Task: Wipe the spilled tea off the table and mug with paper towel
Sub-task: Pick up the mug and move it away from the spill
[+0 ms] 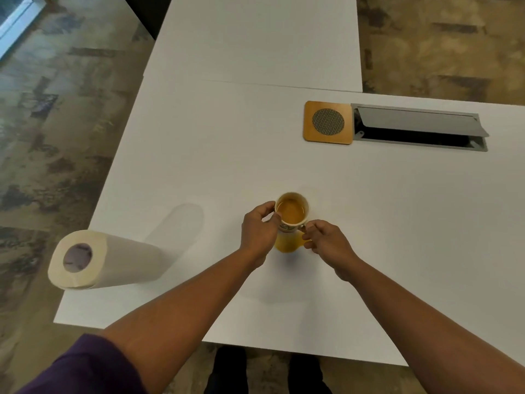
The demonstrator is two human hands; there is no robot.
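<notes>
At the far left, near the table's [255,137] left edge, a roll [105,258] of paper towel stands upright, untouched and well apart from both hands. No sheet is torn off yet.

Further right, the left hand [257,230] curls round the left side of the mug [292,213], thumb at the rim and fingers wrapped on the wall. The mug is near the front middle of the table, full of amber tea almost to the brim. Just below it, on the near side, a yellow-orange puddle [287,243] of spilled tea spreads on the white surface, partly hidden between the two hands. Whether the mug is lifted or resting on the table cannot be told.

The right hand [324,240] comes next, its fingers bent and pinching what seems to be the handle at the mug's near right side; the handle itself is mostly covered.

Well to the right and further back lie a wooden coaster [328,122] with a mesh disc and, touching its right edge, an open cable hatch [420,127].

The wiping has likely not begun: the step in hand looks like steadying or shifting the mug clear of the spill. The next move calls for a level mug, since it is so full, then a hand freed to reach left for the roll and tear a sheet.
</notes>
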